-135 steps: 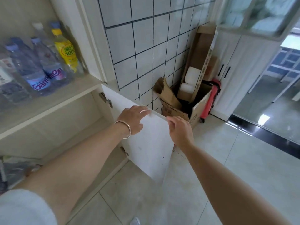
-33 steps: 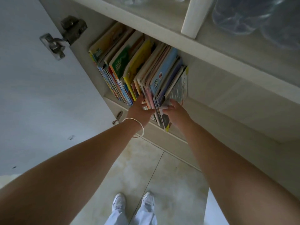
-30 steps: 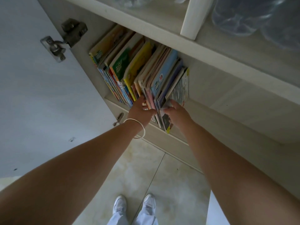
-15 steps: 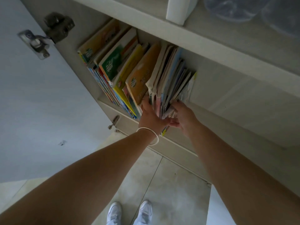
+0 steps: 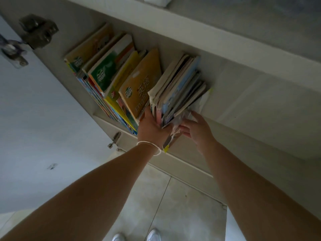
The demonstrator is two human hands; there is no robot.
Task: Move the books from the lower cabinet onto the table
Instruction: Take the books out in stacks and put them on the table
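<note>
Both hands at the right-hand bundle of books in the lower cabinet.

Left hand (image 5: 152, 126): fingers pushed into the gap between the orange English book (image 5: 142, 87) and the right-hand bundle of books (image 5: 180, 89), fingertips hidden; thumb side under the bundle's lower edge. Thin bangle (image 5: 149, 147) on that wrist. Right hand (image 5: 198, 130): fingers loosely spread, tips touching the crumpled pale sheets (image 5: 182, 119) at the bundle's right edge; whether they pinch anything cannot be told. Bundle tilts right, apart from the left-hand row of books (image 5: 104, 70), which leans left. All books stand on the lower cabinet (image 5: 243, 108) floor. Open door (image 5: 34, 127) with hinge (image 5: 34, 33) at left. White shoes (image 5: 137, 236) on tiled floor (image 5: 165, 202) below.
</note>
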